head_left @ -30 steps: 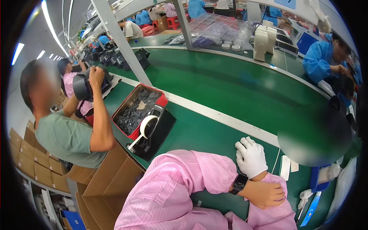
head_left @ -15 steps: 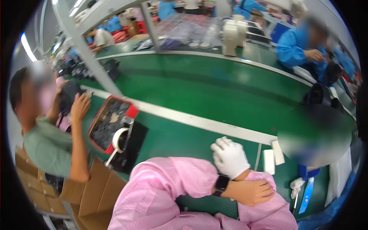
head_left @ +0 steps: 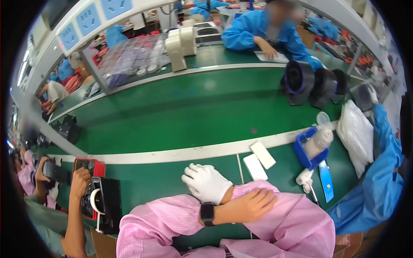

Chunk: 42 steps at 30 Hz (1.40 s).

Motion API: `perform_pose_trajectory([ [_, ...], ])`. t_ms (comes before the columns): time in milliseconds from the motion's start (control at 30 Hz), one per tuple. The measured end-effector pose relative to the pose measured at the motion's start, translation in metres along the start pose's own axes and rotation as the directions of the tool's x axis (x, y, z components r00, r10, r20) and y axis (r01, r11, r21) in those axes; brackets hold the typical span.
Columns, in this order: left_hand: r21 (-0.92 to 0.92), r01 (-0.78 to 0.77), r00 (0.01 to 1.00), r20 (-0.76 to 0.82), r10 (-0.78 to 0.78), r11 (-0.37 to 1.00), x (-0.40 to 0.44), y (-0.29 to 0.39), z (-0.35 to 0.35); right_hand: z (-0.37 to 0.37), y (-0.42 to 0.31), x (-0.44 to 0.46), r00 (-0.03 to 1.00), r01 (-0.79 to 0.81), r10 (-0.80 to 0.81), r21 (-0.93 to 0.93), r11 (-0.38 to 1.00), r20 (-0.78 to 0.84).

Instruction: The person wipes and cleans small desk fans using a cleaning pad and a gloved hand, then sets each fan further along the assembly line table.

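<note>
My arms, in pink striped sleeves, are crossed on the green bench. My left hand [head_left: 254, 205], bare, lies with its fingers stretched over my right sleeve [head_left: 275, 193]. A black smartwatch [head_left: 207, 213] is on my left wrist. My right hand [head_left: 207, 182] wears a white glove and rests palm down on the bench, its fingers loosely extended and nothing in them. To the right of the glove, two white rectangular pieces [head_left: 255, 167] lie side by side, touching neither hand.
A blue bin [head_left: 297, 150] holding a bottle [head_left: 319, 142] stands at right, near a blue tool [head_left: 326, 182] and a white plastic bag [head_left: 355, 136]. At left are a red crate [head_left: 100, 167], a tape roll [head_left: 95, 201] and a co-worker's hand [head_left: 80, 182]. Black round-fronted units [head_left: 298, 81] stand on the far belt.
The view has turned to the right, so the bench things appear further left and more of the right side shows. My arms keep their crossed pose. The left co-worker's hand has come down to the crate.
</note>
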<state>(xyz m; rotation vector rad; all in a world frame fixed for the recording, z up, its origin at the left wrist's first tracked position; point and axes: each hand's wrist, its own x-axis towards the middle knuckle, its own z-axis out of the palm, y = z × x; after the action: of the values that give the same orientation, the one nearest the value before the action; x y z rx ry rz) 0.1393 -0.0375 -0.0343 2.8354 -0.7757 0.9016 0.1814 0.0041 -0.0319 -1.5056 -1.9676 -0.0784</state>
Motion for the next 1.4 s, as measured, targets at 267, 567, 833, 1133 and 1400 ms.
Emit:
perform_pose_trajectory([
  [267, -0.084, -0.043, 0.998, 0.049, 0.047, 0.996, -0.001, -0.002, -0.010, 0.003, -0.001, -0.003, 0.999, -0.001, 0.001, -0.006, 1.000, 0.036],
  [567, -0.085, -0.083, 0.991, 0.093, 0.091, 0.993, 0.003, -0.003, -0.020, 0.006, 0.000, -0.005, 1.000, 0.016, -0.016, -0.030, 0.999, -0.010],
  [833, -0.067, -0.064, 0.990, 0.121, 0.072, 0.996, 0.005, -0.004, -0.021, 0.007, 0.001, -0.005, 0.999, -0.001, 0.003, -0.033, 0.999, 0.048],
  [1133, -0.082, -0.066, 0.992, 0.104, 0.074, 0.994, 0.003, -0.004, -0.019, 0.007, 0.000, -0.006, 0.999, -0.007, 0.008, -0.030, 1.000, 0.031],
  [1400, -0.089, -0.069, 0.992, 0.101, 0.078, 0.994, 0.004, -0.004, -0.020, 0.003, -0.001, -0.004, 0.997, -0.015, 0.019, -0.038, 0.999, 0.081],
])
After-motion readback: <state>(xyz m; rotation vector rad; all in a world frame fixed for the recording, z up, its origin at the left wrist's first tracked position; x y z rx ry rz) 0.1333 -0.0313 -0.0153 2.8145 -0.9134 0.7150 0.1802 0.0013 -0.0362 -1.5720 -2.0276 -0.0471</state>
